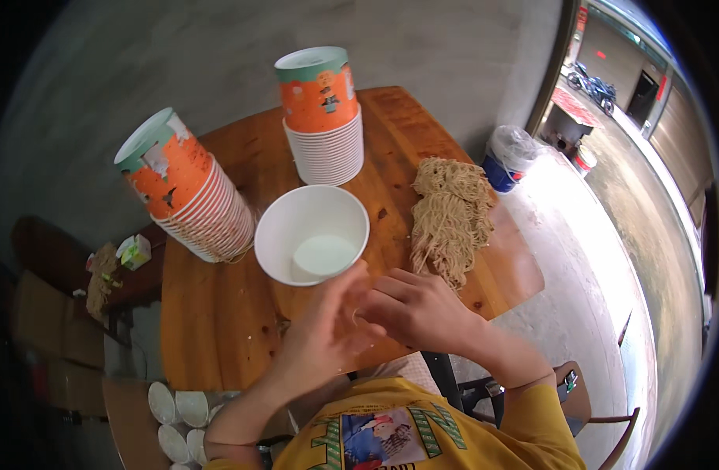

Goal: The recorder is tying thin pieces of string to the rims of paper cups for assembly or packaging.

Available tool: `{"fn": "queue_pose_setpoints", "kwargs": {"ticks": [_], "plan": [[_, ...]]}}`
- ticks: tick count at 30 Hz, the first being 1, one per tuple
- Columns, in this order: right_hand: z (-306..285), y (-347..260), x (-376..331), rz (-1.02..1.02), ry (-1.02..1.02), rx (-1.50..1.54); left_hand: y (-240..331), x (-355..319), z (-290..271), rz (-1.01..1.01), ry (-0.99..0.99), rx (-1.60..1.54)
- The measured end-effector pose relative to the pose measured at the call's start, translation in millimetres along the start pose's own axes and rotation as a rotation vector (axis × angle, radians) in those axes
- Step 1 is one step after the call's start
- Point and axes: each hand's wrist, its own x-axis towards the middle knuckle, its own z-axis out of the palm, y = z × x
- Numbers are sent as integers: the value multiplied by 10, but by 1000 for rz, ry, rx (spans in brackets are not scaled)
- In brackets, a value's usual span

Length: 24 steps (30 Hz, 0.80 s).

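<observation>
My left hand (328, 321) and my right hand (418, 311) meet over the near edge of the wooden table. The left is slightly blurred, its fingers stretched and loosely cupped toward the right. Curled fingers close my right hand against the left palm; what they hold, if anything, is hidden. Just beyond the left fingertips stands an open white paper bowl (277, 235) with no food visible inside. Beside the right hand lies a long pile of dry, light-brown noodles (449, 211).
Two tall stacks of paper bowls, a left stack (207, 207) and a far stack (324, 149), have orange-and-green printed tops. A blue bucket (500, 174) with a plastic liner stands off the table's right side. Several white bowls (164, 403) sit at lower left, near cardboard boxes (50, 321).
</observation>
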Motion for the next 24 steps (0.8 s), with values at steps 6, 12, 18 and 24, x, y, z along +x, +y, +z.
{"fn": "queue_pose_setpoints", "kwargs": {"ticks": [6,12,18,24], "plan": [[65,-10,-64,54,-8,-87,-75,-353,-41,-572,-133,-343],[166,31,-133,145,-67,0,-451,-412,-29,-337,15,-167],[220,-62,1,66,-1,-13,-333,-271,-9,-312,62,-374],[230,-1,-76,120,-57,-61,-391,-374,-218,-590,-144,-336]]}}
